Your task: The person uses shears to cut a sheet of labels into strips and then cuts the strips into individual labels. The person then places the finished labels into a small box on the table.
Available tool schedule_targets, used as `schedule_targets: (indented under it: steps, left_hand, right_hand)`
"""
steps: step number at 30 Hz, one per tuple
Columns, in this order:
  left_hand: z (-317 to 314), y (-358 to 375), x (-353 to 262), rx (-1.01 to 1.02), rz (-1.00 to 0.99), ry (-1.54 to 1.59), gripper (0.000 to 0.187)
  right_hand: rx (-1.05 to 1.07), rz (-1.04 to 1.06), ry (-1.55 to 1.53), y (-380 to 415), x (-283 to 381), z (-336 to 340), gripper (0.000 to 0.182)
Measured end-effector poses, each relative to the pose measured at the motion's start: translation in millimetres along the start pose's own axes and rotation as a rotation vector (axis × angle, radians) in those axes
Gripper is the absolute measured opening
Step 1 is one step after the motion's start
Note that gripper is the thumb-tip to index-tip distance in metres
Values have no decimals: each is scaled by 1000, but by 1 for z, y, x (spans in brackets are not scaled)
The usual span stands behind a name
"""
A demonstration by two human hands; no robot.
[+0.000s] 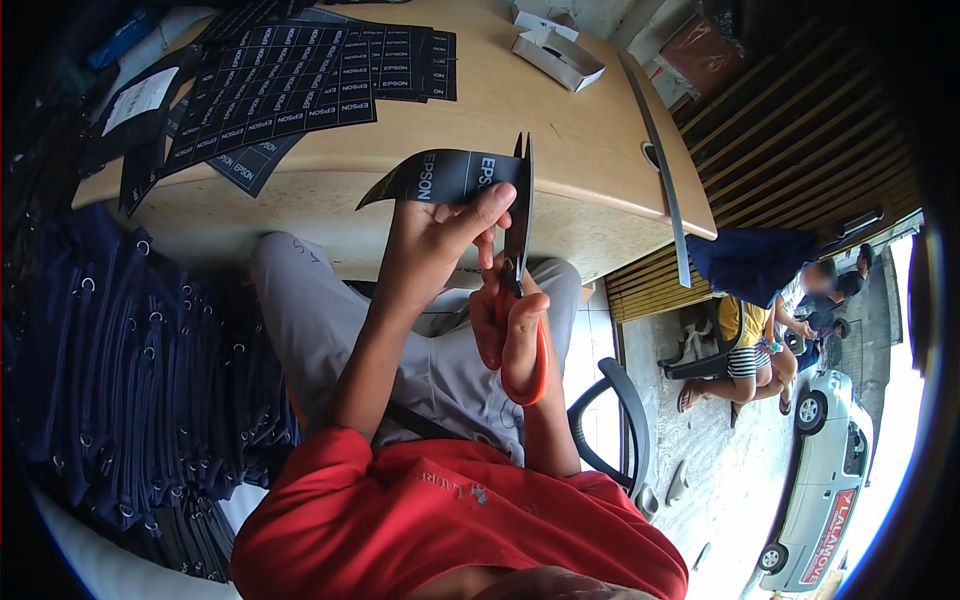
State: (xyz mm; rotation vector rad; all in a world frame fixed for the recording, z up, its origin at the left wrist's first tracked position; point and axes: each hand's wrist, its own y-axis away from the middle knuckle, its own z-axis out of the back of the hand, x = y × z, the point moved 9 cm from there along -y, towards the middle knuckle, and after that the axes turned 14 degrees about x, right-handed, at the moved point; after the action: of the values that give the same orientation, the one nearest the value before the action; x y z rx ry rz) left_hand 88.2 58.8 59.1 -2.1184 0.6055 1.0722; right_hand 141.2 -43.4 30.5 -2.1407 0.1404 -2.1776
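A black strip printed with EPSON is pinched in my left hand, its thumb on top near the right end. My right hand holds orange-handled scissors, fingers in the loops. Their long dark blades point away from me and stand across the strip's right end. The gap between the blades is narrow. Both hands are above my lap, just off the table's near edge. Black sheets with rows of EPSON labels lie overlapping on the table at the left.
On the wooden table are a small open white box and a long metal ruler at the right edge. Dark blue straps with metal rings hang at the left. Seated people and a van are at the right.
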Motion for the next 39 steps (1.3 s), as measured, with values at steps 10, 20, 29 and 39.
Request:
schedule_targets:
  steps: [10,20,29,39]
  left_hand:
    - [3,1,0,-20,-8,-65,20]
    - [5,-1,-8,-6,-184,-78,31]
    - [-14,-11,-1,286,-297,232,83]
    - [-20,-10,-2,393,-284,380,71]
  right_hand:
    - [21,-5,4,1,5,-1,74]
    - [46,5,-14,1,15,-8,78]
    - [141,9,-25,5,16,-20,80]
    - [217,-19,-119,7,12,-36,79]
